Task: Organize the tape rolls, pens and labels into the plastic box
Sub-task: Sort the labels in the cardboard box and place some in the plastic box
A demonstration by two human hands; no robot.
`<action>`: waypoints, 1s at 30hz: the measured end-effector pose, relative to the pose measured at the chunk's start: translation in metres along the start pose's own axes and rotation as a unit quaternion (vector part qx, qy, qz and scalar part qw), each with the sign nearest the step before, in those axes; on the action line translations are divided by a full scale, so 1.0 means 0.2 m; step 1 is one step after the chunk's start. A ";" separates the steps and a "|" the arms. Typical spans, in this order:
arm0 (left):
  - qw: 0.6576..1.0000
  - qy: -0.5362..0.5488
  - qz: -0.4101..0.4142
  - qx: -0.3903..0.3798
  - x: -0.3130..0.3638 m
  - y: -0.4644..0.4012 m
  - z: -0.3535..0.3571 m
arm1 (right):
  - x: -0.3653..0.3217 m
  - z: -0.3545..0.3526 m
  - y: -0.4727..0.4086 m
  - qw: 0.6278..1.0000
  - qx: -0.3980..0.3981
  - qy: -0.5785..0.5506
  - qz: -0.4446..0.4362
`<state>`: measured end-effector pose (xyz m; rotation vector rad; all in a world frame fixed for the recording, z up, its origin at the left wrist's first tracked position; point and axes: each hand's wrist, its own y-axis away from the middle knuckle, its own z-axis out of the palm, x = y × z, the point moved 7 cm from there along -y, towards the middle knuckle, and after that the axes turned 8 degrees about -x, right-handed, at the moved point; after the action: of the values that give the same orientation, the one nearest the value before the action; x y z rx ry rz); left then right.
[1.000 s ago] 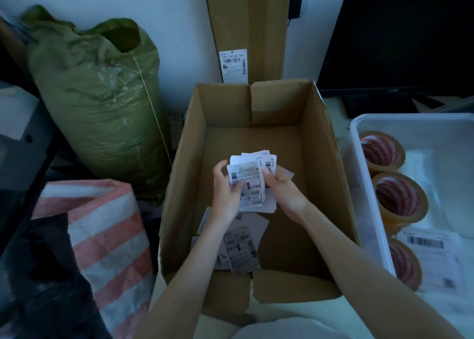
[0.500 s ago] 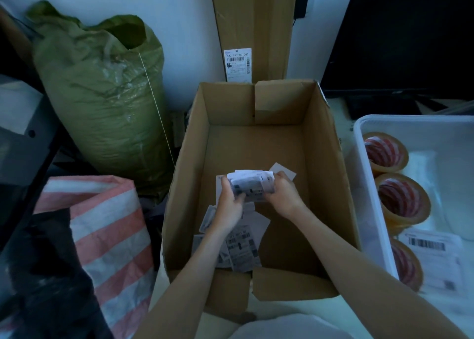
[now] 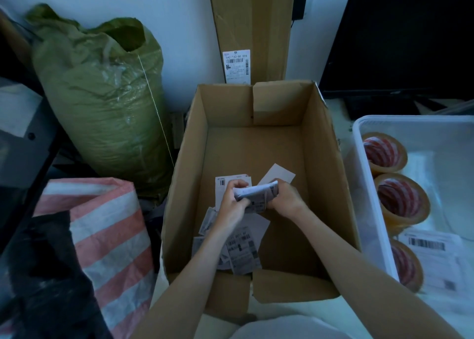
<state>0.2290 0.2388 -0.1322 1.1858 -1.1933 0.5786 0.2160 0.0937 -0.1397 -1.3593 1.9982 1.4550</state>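
Inside the open cardboard box (image 3: 325, 174) my left hand (image 3: 234, 205) and my right hand (image 3: 284, 200) both grip a stack of white labels (image 3: 259, 193), held edge-up low over the box floor. More loose labels (image 3: 242, 254) lie on the floor under my left forearm, and a blank one (image 3: 278, 176) lies just beyond my right hand. At the right stands the white plastic box (image 3: 364, 174). It holds three tape rolls (image 3: 402, 200) along its left wall and printed label sheets (image 3: 433, 256) beside them. I see no pens.
A stuffed green sack (image 3: 102, 97) and a red-and-white striped bag (image 3: 102, 233) stand left of the cardboard box. A tall flat carton (image 3: 251, 26) leans on the wall behind it. A dark monitor (image 3: 400, 36) sits at the back right.
Both hands have lowered the label stack toward the box floor and turned it from face-up to edge-up, squaring it. The view has shifted slightly closer.
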 end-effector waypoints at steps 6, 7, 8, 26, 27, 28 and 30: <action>1.000 0.017 0.002 -0.011 0.00 -0.01 0.01 | 0.01 0.05 -0.01 0.999 -0.052 0.001 0.011; 1.000 0.023 0.000 -0.004 -0.01 -0.01 0.00 | 0.01 0.04 -0.01 0.999 -0.042 0.005 0.013; 1.000 0.029 -0.005 0.001 -0.02 -0.01 -0.01 | 0.01 0.03 -0.02 0.999 -0.034 0.009 0.016; 0.996 0.080 -0.017 0.043 0.31 0.10 -0.07 | -0.29 -0.17 0.23 0.991 -0.019 -0.070 -0.109; 0.997 0.067 -0.007 0.026 0.37 0.12 -0.06 | -0.31 -0.22 0.27 0.990 -0.019 -0.076 -0.118; 0.999 0.048 0.001 0.010 0.43 0.13 -0.04 | -0.32 -0.27 0.31 0.989 -0.022 -0.082 -0.123; 1.000 -0.009 0.017 -0.019 0.54 0.16 0.02 | -0.31 -0.37 0.41 0.986 -0.026 -0.095 -0.131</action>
<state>0.2349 0.2212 -0.0208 1.1425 -1.2367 0.5694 0.1985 0.0635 -0.0178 -1.3865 1.6069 1.4629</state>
